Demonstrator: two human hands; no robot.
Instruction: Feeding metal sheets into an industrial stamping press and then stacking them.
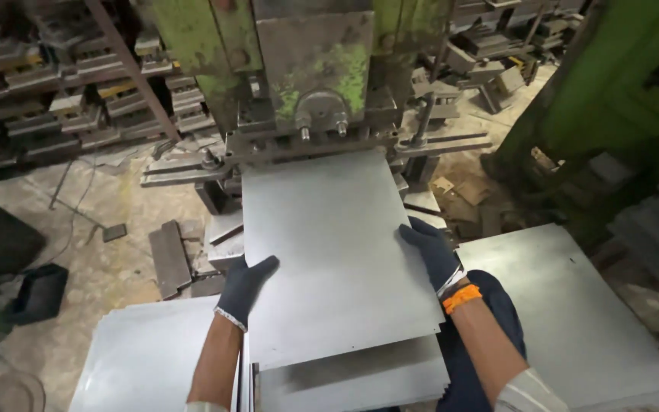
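Two hands: both gloved in dark blue, both set on one metal sheet (337, 252).
Left hand (244, 288): laid at the sheet's left edge, fingers (262, 267) closed on that edge.
Right hand (430, 252): placed at the sheet's right edge, fingers (415, 233) curled over it; an orange band (461, 297) is worn at the wrist.
Metal sheet: held flat, its far end pushed under the green press (314, 69).
Lower sheets (352, 378): stacked beneath the sheet's near end.
Left stack (146, 355): lying left of the held sheet.
Right stack (573, 305): lying right of the held sheet.
Racks (62, 76): seen beyond the sheet, left of the press, filled with metal blocks.
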